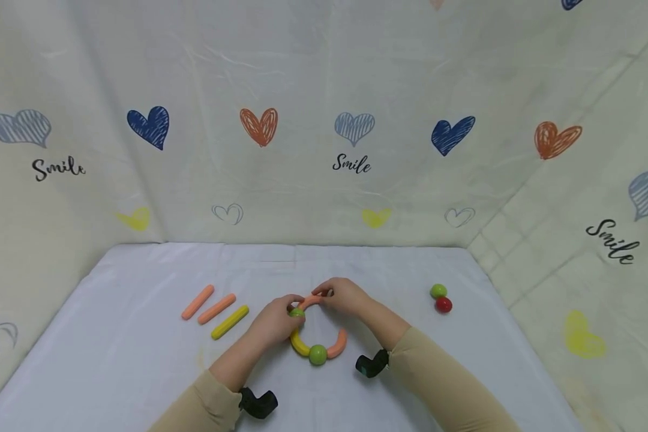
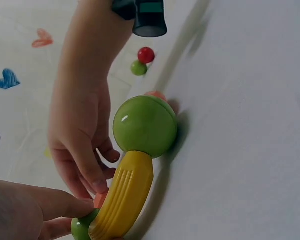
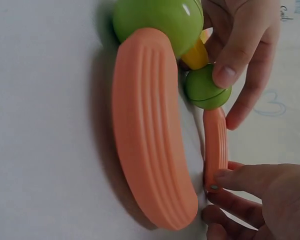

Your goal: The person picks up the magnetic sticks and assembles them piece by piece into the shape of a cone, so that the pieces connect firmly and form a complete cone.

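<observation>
A curved chain of toy pieces lies on the white cloth in front of me. My left hand pinches a green ball at its upper left between thumb and finger. Joined to that ball is a curved orange stick, whose far end my right hand pinches. A curved yellow stick runs from the held ball down to a second green ball. From there another curved orange stick bends upward, its free end pointing away from me. A gap separates that end from my right hand.
To the left lie two straight orange sticks and a straight yellow stick. On the right, a loose green ball sits beside a red ball. A cloth printed with hearts hangs behind the table.
</observation>
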Available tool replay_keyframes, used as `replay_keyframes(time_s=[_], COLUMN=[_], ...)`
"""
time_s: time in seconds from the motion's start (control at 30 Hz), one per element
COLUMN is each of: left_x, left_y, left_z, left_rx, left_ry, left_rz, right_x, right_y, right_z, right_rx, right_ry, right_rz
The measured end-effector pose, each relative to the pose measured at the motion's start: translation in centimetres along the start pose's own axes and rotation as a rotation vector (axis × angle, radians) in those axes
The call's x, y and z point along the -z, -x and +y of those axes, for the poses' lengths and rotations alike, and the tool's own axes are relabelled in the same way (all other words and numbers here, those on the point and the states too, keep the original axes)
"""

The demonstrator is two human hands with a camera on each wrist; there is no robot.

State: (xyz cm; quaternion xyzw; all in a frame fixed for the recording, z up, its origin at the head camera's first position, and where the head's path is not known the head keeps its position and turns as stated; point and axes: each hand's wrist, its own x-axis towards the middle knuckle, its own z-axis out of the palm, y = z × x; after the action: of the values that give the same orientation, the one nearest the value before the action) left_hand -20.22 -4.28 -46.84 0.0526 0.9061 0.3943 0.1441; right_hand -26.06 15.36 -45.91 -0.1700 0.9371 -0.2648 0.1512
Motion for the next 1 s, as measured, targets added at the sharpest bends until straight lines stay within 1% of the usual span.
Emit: replay_keyframes(time_s=[0.23, 0.3, 0.47, 0.63, 0.83, 1.0], left_x=[-0.3, -0.2, 0.2, 0.6, 0.7, 0.8], left_y=[0.3, 0.4, 0.4, 0.4, -0.1, -1.0], left_z=[0.2, 0.2, 0.2, 0.3, 0.2, 0.3], left_rx=[0.028, 0.026, 0.021, 0.023, 0.006, 0.004], left_ry=[0.031, 0.014, -0.063, -0.061, -0.026, -0.023], left_rz=[0.005, 0.004, 0.017, 0.016, 0.038, 0.049], right_x=[0.1, 0.1, 0.3, 0.4, 1.0, 2.0], right_y=[0.3, 0.3, 0.2, 0.1, 0.7, 1.4], right_z=[0.0, 0.1, 0.2, 0.4, 0.8, 1.5], right_rx=[0.021, 0.029, 0.044, 0.043, 0.048, 0.017], right_ry=[0.010, 0.009, 0.006, 0.013, 0.005, 0.015], right_rz=[0.004, 0.002, 0.000, 0.012, 0.056, 0.107])
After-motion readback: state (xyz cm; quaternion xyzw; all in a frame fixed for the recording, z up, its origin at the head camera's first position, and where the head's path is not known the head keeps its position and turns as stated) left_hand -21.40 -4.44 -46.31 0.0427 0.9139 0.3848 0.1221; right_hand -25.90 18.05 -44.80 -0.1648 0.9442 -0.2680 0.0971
